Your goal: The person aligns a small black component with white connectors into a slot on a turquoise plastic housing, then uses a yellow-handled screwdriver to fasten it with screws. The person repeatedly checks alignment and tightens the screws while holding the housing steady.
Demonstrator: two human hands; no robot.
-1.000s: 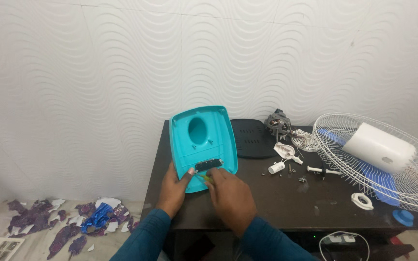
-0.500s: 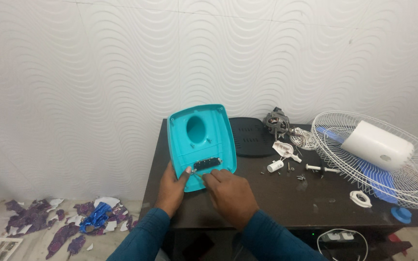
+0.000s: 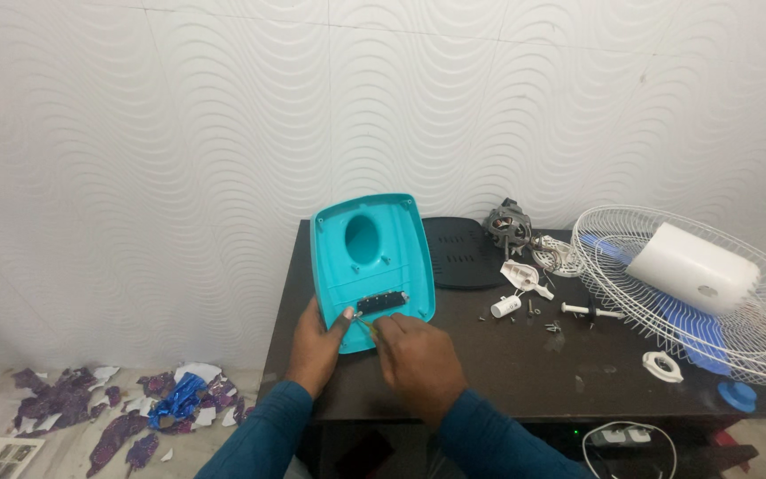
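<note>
Presently on the dark brown wooden table (image 3: pixel 525 372), left portion: one turquoise plastic fan-base shell (image 3: pixel 372 266), hollow side up, with an oval opening near its far end and a small black switch block (image 3: pixel 381 302) fixed near its near edge. The shell is tilted, its far end raised toward the white wave-textured wall (image 3: pixel 223 133).

Left hand (image 3: pixel 316 348): gripping the shell's near left corner, thumb laid on the inner face beside the switch block.

Right hand (image 3: pixel 418 359): fingers curled at the shell's near edge, just below the switch block; a thin object seems pinched there, too small to identify.

Also on the table: a black oval plastic base plate (image 3: pixel 463 253) just beside the shell; a grey electric motor with copper windings (image 3: pixel 507 222) behind it; a small white cylindrical capacitor (image 3: pixel 505 307); scattered screws; a white wire fan guard (image 3: pixel 693 306) holding a white plastic motor cover (image 3: pixel 691 268) and blue fan blades (image 3: pixel 702 333); a white ring nut (image 3: pixel 662 365); a blue round cap (image 3: pixel 736 396).

Floor, left: torn purple and blue paper scraps (image 3: pixel 108 408).
</note>
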